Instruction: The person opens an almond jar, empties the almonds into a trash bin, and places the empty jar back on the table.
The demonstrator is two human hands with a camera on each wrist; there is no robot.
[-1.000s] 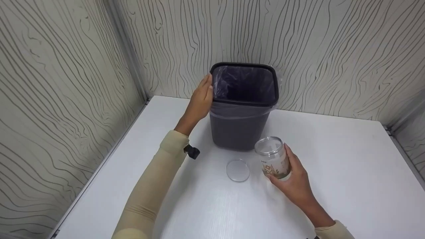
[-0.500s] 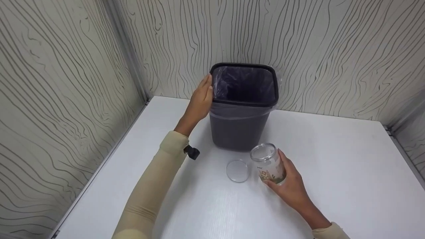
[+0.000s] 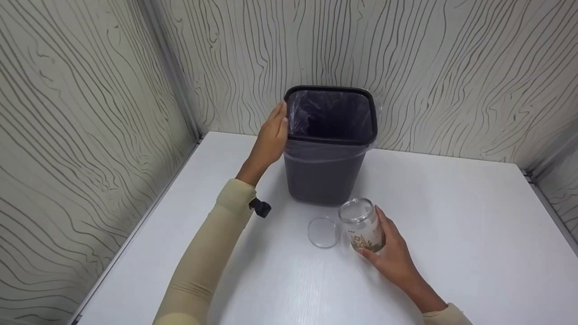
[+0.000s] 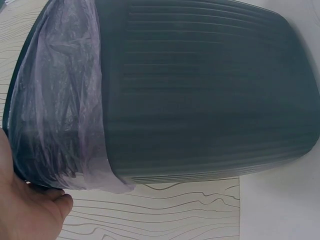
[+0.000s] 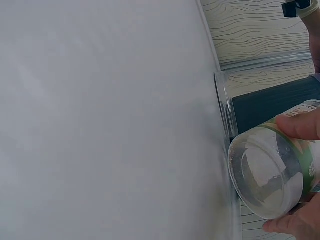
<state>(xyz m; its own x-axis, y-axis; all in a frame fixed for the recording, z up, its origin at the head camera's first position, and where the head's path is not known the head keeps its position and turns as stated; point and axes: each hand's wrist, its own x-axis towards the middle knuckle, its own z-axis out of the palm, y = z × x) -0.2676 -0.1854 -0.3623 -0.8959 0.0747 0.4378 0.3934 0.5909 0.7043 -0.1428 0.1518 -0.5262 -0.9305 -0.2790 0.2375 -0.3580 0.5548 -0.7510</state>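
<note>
My left hand [image 3: 269, 139] rests against the left rim of a dark grey trash bin [image 3: 321, 178], its fingers straight in the head view. A thin clear bag [image 4: 65, 95] lines the bin and folds down over its outside. My right hand [image 3: 396, 258] grips a clear jar [image 3: 366, 234] printed with flowers, thumb on the near side and fingers on the far side. The jar stands low over the table, its uncovered mouth tilted a little toward the left. A round clear lid [image 3: 323, 233] lies flat on the table, just left of the jar.
The white table [image 3: 469, 225] carries the bin near its back edge. Panels with wavy lines [image 3: 429, 67] stand behind and at the left. Dark camera mount [image 3: 260, 207] is worn on the left wrist.
My right hand has brought the jar a little left and nearer to me, close beside the lid. The left hand keeps its place on the bin.
</note>
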